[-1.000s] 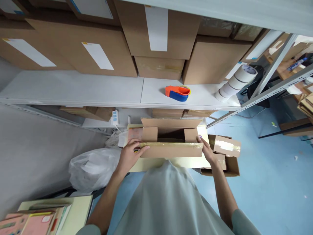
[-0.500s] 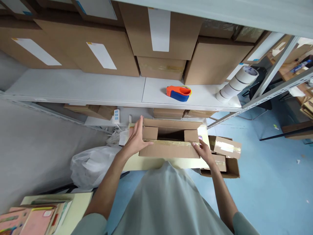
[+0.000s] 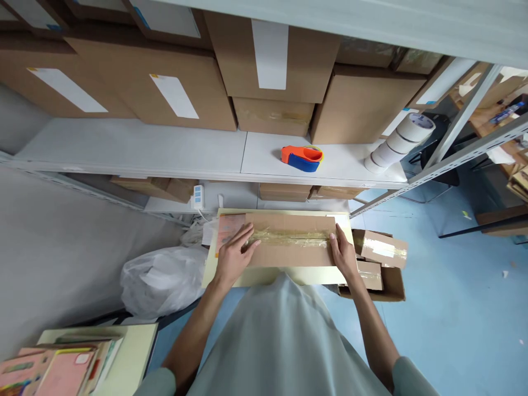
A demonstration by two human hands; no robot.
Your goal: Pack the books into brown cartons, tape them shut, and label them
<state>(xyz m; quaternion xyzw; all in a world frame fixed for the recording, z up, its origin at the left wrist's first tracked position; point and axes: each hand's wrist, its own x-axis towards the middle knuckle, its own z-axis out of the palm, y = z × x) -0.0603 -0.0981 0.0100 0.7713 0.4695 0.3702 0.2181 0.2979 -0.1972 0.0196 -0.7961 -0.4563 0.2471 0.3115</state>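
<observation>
A long cardboard box (image 3: 291, 256) lies across the narrow pale-yellow table (image 3: 272, 276) in front of me. Its upper face is closed, and strips of clear tape run along the seam. My left hand (image 3: 235, 256) grips the box's left end, thumb and fingertips resting on the top face. At the opposite end my right hand (image 3: 343, 252) holds the box, with its thumb over the top edge. The undersides of both hands' grips are hidden. A pink printed sheet (image 3: 229, 226) lies on the table beyond my left hand.
Above the table, a shelf (image 3: 165, 144) carries large cartons, an orange-and-blue tape dispenser (image 3: 302, 158) and stacked tape rolls (image 3: 398, 142). Small boxes (image 3: 381, 247) sit in an open carton on the floor at right. A white plastic bag (image 3: 163, 278) and stacked booklets (image 3: 61, 366) are at left.
The box has turned over: its open flaps faced up before, and now a taped, closed face does. Both hands have shifted with it, and the pink sheet has become more visible.
</observation>
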